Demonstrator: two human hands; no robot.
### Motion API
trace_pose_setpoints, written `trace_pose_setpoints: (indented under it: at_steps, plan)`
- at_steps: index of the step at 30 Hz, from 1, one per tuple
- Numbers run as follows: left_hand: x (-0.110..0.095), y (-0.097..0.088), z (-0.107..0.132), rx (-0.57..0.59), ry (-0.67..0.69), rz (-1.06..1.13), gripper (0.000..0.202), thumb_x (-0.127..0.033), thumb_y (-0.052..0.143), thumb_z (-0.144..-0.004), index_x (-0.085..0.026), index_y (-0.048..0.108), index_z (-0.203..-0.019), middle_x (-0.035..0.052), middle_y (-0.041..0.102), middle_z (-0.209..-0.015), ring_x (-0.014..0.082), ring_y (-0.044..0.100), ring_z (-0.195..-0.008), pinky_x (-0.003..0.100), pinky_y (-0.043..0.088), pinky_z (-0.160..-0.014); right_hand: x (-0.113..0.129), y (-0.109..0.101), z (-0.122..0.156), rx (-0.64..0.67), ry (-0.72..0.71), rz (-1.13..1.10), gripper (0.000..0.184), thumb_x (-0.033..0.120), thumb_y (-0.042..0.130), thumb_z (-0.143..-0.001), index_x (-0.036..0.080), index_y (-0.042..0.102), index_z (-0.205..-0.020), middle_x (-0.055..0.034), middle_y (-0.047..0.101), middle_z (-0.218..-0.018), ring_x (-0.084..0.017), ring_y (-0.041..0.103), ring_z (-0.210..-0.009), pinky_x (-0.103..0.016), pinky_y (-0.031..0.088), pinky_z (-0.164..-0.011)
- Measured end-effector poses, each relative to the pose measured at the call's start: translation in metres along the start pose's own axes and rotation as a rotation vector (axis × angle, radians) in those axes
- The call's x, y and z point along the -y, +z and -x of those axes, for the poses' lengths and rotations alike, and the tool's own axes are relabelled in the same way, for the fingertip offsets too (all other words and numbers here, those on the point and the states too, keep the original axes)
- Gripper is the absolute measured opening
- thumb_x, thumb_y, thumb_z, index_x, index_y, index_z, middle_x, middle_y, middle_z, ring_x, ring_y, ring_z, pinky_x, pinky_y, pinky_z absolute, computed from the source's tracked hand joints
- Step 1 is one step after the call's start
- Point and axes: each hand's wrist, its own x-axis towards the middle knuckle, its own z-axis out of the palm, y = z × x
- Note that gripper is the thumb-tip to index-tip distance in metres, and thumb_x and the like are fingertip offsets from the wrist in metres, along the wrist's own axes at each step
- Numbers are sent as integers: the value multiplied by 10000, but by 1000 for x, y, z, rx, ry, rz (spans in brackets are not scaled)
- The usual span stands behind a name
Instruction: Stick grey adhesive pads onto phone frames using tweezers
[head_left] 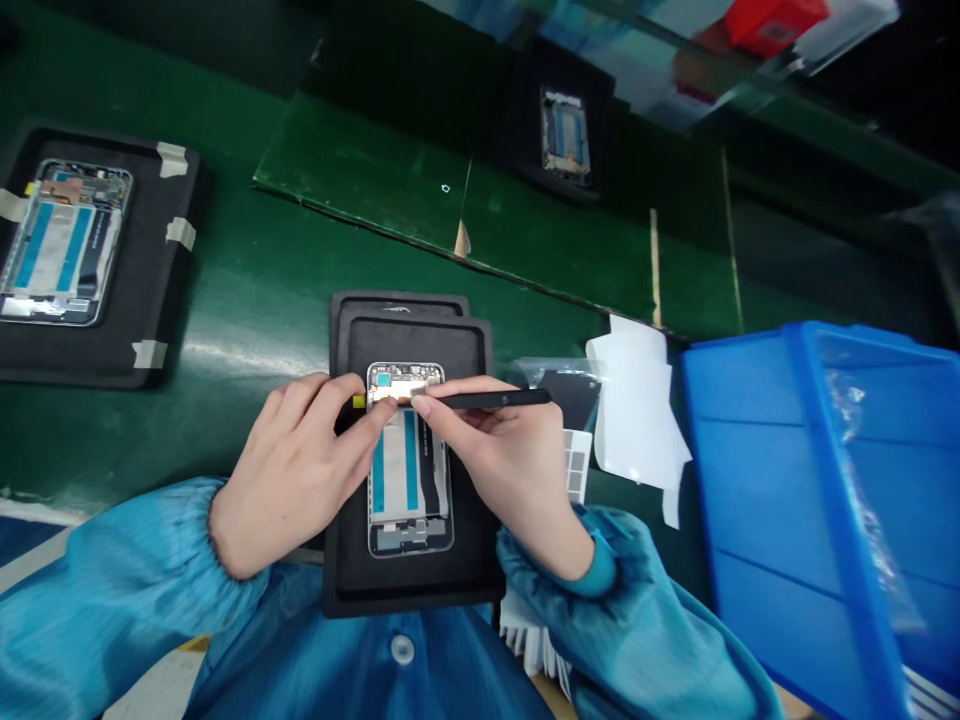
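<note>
An opened phone frame (409,470) with blue strips lies in a black foam tray (412,580) right in front of me. My left hand (300,470) rests on the tray's left side, its fingertips pressed together on a small part at the phone's top edge. My right hand (502,450) pinches a thin black tool (495,400) like a pen, its tip touching the top of the phone beside the left fingertips. Both arms wear blue sleeves.
A second phone frame (64,240) sits in a taped black tray (150,300) at the far left. A third phone (565,135) lies at the back on the green belt (247,300). White sheets (637,400) and a blue bin (810,480) stand on the right.
</note>
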Motion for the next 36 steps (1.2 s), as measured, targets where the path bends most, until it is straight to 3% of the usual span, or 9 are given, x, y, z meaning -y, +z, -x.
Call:
trace_pose_setpoints:
  at_steps: [5,10,12,16,19,22,26,31,36]
  plan:
    - [-5,-12,-3,44,74,-149,392,-222,534,-936,-196,619,-1317,155,623,-1232,341,554,-1084,479,506,-820,4,-7,3,-72,-45,42,118,310,803,-771,206,773,-817,-44,794,-837,-215,758,-744,-309,639,-667]
    - [-12,-20,-10,98,203,-246,434,-122,509,-888,-122,602,-1312,179,619,-1262,356,559,-1110,501,490,-868,6,-34,13,-232,-101,89,94,292,819,-758,235,771,-818,-32,789,-852,-216,752,-763,-341,646,-716]
    - [-12,-21,-10,108,181,-239,425,-140,514,-896,-142,580,-1316,167,615,-1282,350,573,-1104,488,494,-857,0,-46,20,-277,-92,65,108,289,828,-748,236,769,-822,-35,789,-843,-223,751,-758,-353,648,-706]
    - [-11,-21,7,20,-165,-103,390,-356,532,-947,-131,514,-1264,150,661,-1105,293,646,-951,393,508,-752,-21,-62,37,-341,-49,-18,150,291,851,-722,235,777,-840,-39,788,-840,-222,751,-759,-350,646,-697]
    - [-15,-18,24,172,-435,27,290,-447,446,-986,-184,509,-1093,33,657,-788,220,658,-674,320,441,-589,-40,-67,49,-294,-20,-91,148,290,857,-720,246,783,-841,-36,782,-878,-211,748,-788,-323,640,-697]
    - [-22,-14,32,378,-540,128,238,-418,373,-995,-225,468,-895,-20,601,-629,205,622,-559,305,368,-539,-49,-69,55,-215,9,-157,134,293,853,-725,244,784,-828,-34,773,-879,-205,744,-791,-317,638,-702]
    - [-22,-18,26,356,-639,176,242,-393,352,-961,-233,446,-804,-4,591,-620,220,621,-608,308,358,-569,-47,-70,53,-189,-6,-204,115,297,841,-739,246,782,-823,-30,766,-886,-198,738,-814,-319,636,-743]
    - [3,-50,25,255,-756,319,238,-389,428,-918,-219,507,-771,-44,566,-614,153,557,-612,242,372,-588,-44,-82,51,-194,-27,-246,106,293,839,-738,251,780,-816,-28,772,-896,-191,736,-810,-303,630,-730]
    - [55,-88,39,162,-952,235,237,-388,434,-923,-220,571,-826,-81,581,-660,115,536,-698,183,369,-662,-55,-106,49,-249,-36,-252,122,292,849,-727,252,785,-823,-26,781,-857,-190,739,-778,-305,621,-719]
